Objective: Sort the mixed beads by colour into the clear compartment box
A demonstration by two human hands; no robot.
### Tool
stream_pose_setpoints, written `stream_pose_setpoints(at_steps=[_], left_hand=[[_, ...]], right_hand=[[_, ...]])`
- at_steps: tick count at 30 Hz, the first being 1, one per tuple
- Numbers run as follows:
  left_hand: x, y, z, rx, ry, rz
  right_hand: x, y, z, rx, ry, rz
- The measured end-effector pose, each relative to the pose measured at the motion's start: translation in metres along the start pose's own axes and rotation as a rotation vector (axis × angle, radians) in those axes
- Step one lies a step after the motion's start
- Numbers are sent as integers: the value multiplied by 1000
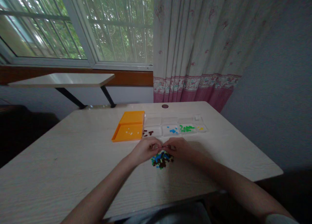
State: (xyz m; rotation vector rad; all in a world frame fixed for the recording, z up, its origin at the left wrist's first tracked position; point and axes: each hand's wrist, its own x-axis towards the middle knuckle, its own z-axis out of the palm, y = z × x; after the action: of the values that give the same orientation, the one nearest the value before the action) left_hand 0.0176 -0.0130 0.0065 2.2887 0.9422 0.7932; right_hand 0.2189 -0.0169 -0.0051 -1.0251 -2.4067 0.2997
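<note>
**Meeting fingertips over a heap**

Left hand (pixel 146 149) and right hand (pixel 179 148) curl together above the small heap of mixed-colour plastic bits (pixel 161 160). Whether either grips one, I cannot tell. From the heap, the orange plastic tray (pixel 129 126) lies at eleven o'clock.

Left hand (pixel 146 150) and right hand (pixel 177 148) bare. Both forearms bare as far as the frame shows. Right arm (pixel 234 185): edge of a light grey sleeve (pixel 280 219) above the elbow. Grey garment (pixel 168 216) at bottom centre, dim, detail unclear.
</note>
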Motion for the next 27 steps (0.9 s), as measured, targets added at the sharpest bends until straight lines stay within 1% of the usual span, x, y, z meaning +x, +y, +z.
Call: stream_pose_setpoints(at_steps=[4, 10, 17, 22, 25, 27], left_hand=[[0, 1, 3, 7, 16, 27], [3, -2, 5, 31, 139, 12], [3, 1, 2, 1, 152, 39], [4, 3, 5, 15, 175, 46], [4, 3, 3, 55, 215, 58], [3, 4, -2, 91, 273, 58]], right_hand=[[0, 4, 2, 39, 24, -17], [-1, 8, 5, 134, 163, -38], [0, 5, -1, 163, 202, -29], [0, 7, 2, 150, 204, -36], [0, 9, 3, 140, 196, -31], [0, 10, 0, 136, 204, -12]])
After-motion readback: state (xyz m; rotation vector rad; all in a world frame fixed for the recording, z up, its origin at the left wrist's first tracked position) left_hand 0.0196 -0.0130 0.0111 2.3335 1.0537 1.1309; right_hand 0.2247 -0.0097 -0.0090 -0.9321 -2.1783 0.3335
